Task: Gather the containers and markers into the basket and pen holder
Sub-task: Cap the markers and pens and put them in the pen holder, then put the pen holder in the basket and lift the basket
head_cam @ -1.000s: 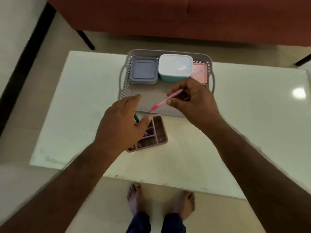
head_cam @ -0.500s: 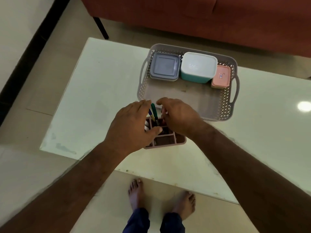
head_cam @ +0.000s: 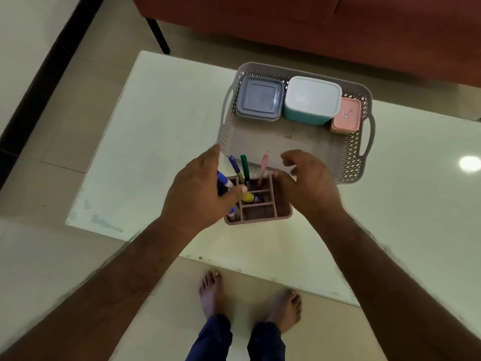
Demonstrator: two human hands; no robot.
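A dusky pink pen holder (head_cam: 270, 213) stands on the white table (head_cam: 156, 121), just in front of the grey basket (head_cam: 360, 162). Upright in its far compartments are a blue marker (head_cam: 235, 165), a green marker (head_cam: 244, 165) and a pink marker (head_cam: 263, 166); a yellow-capped one (head_cam: 247, 197) lies lower inside. My left hand (head_cam: 200, 194) covers the holder's left side, its thumb hooked over the rim across a blue-and-white marker (head_cam: 224, 180). My right hand (head_cam: 309, 186) hovers at the holder's right edge with loosely curled fingers, holding nothing. In the basket sit a grey container (head_cam: 260, 99), a white-lidded teal container (head_cam: 312, 102) and a small pink container (head_cam: 346, 114).
A rust-red sofa (head_cam: 312, 24) runs along behind the table, one black leg (head_cam: 157, 35) near the table's far left corner. My bare feet (head_cam: 250, 303) stand on the tiled floor at the table's near edge. The basket's near half is bare.
My right hand lowered the pink marker into the holder and let go; it now hangs free beside it. The left hand stayed on the holder.
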